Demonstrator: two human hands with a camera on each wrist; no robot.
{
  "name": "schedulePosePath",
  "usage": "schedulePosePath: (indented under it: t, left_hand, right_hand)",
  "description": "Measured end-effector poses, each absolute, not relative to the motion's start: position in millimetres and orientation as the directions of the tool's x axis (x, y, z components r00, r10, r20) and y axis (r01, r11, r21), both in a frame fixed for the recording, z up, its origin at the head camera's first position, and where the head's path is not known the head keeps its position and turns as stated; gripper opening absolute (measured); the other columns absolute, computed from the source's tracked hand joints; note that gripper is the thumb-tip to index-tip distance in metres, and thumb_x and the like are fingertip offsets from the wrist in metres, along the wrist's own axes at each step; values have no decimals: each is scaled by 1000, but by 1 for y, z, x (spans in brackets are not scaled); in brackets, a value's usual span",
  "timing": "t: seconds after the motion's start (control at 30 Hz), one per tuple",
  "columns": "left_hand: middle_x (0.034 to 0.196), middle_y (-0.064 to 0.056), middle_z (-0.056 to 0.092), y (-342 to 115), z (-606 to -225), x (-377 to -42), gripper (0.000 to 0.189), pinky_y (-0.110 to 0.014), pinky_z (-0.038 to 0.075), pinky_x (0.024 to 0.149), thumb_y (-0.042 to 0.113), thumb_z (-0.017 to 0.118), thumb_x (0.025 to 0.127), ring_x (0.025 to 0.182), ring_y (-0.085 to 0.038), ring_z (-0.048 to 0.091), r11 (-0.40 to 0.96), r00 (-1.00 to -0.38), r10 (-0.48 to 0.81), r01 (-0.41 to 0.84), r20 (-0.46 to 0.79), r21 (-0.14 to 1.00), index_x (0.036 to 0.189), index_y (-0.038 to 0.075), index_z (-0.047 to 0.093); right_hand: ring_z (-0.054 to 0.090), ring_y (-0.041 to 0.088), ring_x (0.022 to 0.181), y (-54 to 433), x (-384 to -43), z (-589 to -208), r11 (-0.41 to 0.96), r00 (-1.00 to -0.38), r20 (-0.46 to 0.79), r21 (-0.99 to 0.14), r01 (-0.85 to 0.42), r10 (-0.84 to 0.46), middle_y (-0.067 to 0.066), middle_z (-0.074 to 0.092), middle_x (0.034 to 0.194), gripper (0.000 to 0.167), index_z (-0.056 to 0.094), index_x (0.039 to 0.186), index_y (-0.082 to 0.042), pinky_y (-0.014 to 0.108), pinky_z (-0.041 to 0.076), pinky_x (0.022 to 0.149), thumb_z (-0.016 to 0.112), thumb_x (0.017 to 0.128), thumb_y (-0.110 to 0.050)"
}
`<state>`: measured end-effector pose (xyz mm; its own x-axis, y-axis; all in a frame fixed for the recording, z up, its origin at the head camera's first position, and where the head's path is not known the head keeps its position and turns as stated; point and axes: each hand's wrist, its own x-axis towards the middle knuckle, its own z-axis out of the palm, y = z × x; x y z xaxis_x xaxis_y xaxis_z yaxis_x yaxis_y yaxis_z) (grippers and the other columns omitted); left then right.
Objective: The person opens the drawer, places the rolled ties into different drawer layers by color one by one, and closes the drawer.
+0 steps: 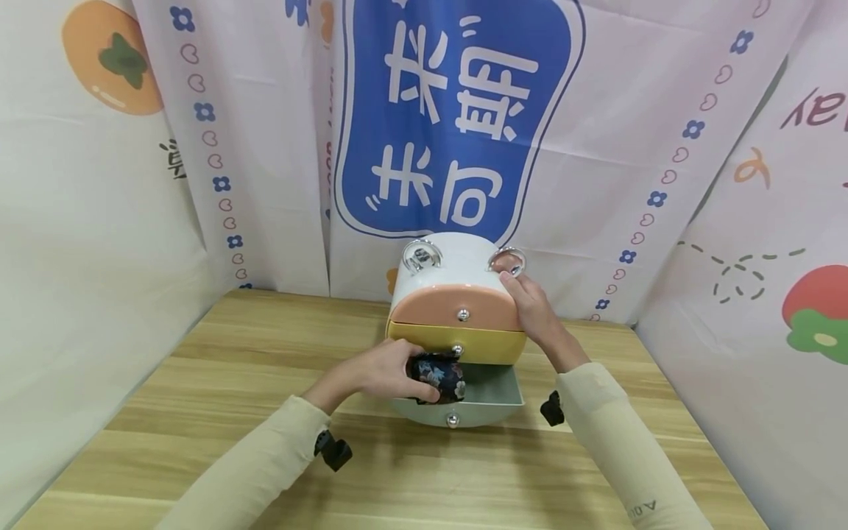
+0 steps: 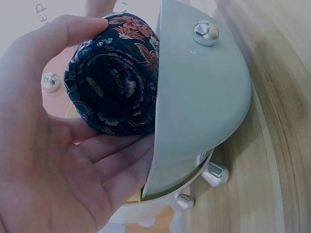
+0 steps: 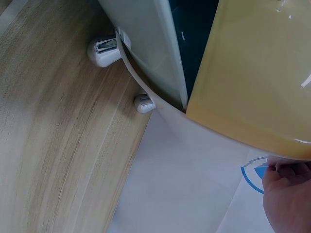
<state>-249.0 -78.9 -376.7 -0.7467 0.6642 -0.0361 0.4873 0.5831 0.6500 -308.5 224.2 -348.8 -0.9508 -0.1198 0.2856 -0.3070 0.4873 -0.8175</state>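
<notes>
A small frog-shaped drawer cabinet stands on the table, its bottom pale-green drawer pulled out. At that drawer's left side my left hand holds a rolled-up dark floral cloth, thumb on one side and fingers beneath. The left wrist view shows the coiled end of the roll right beside the drawer front. My right hand grips the cabinet's upper right side, thumb near the round silver-rimmed eye. In the right wrist view its fingers are partly hidden behind the cabinet edge.
Above the pulled-out drawer, the yellow drawer and orange drawer are closed, each with a silver knob. Short silver feet lift the cabinet off the wooden table. A printed curtain hangs behind it.
</notes>
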Motion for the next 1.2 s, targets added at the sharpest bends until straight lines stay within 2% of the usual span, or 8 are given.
schedulePosePath:
  t: [0.07, 0.13, 0.27, 0.5, 0.73, 0.83, 1.03, 1.2]
  left_hand:
    - [95, 3, 71, -76, -377, -250, 50, -31, 54, 74, 52, 77, 81, 84, -13, 65, 591, -745, 666, 488, -46, 642, 111, 14, 70]
    - [95, 4, 71, -73, -378, -251, 49, -31, 53, 74, 53, 75, 81, 85, -13, 65, 603, -747, 663, 490, -54, 630, 111, 15, 69]
    - [94, 5, 70, -68, -379, -250, 47, -30, 52, 75, 55, 75, 83, 85, -12, 64, 624, -760, 647, 484, -58, 614, 109, 16, 69]
    - [70, 5, 62, -57, -380, -245, 41, -27, 42, 57, 55, 77, 83, 66, -12, 57, 665, -807, 583, 410, -92, 624, 79, 16, 65]
    - [62, 7, 50, -46, -390, -244, 44, -27, 37, 53, 54, 76, 84, 59, -11, 50, 697, -836, 538, 369, -107, 615, 68, 20, 54]
    - [60, 8, 44, -43, -396, -242, 48, -27, 33, 52, 50, 80, 84, 56, -11, 46, 691, -848, 523, 363, -86, 626, 65, 19, 50]
    - [65, 6, 46, -38, -404, -238, 47, -28, 34, 53, 46, 86, 82, 59, -13, 48, 679, -881, 472, 343, -28, 648, 70, 15, 53]
    - [81, 0, 57, -33, -404, -239, 34, -32, 42, 65, 36, 82, 88, 75, -18, 55, 649, -872, 483, 303, -71, 698, 93, 7, 64]
  right_hand:
    - [58, 24, 107, 224, -308, -348, 479, -949, 289, -821, -312, -122, 19, 63, 125, 61, 53, 151, -12, 38, 44, 98, 37, 110, -54]
    - [60, 23, 104, 224, -307, -349, 478, -949, 289, -820, -314, -128, 19, 64, 122, 59, 54, 150, -13, 38, 46, 95, 37, 111, -53]
    - [62, 26, 90, 223, -308, -350, 476, -948, 293, -821, -317, -126, 21, 64, 106, 57, 57, 145, -13, 41, 50, 87, 37, 110, -53]
    - [57, 28, 113, 224, -309, -352, 503, -951, 291, -809, -304, -107, 21, 62, 130, 64, 52, 151, -10, 42, 43, 102, 37, 110, -56]
    - [60, 26, 97, 224, -310, -355, 495, -954, 283, -818, -294, -100, 21, 63, 113, 65, 54, 147, -8, 40, 47, 93, 37, 109, -58]
    - [60, 23, 98, 224, -311, -356, 485, -956, 273, -825, -290, -107, 20, 63, 117, 64, 54, 149, -8, 39, 46, 95, 37, 110, -56]
    - [59, 26, 103, 223, -311, -355, 494, -957, 271, -820, -288, -107, 20, 63, 121, 64, 51, 152, -8, 39, 45, 96, 36, 110, -54]
    - [55, 29, 114, 223, -311, -353, 489, -949, 296, -815, -311, -109, 20, 61, 132, 62, 53, 149, -10, 41, 41, 104, 37, 110, -55]
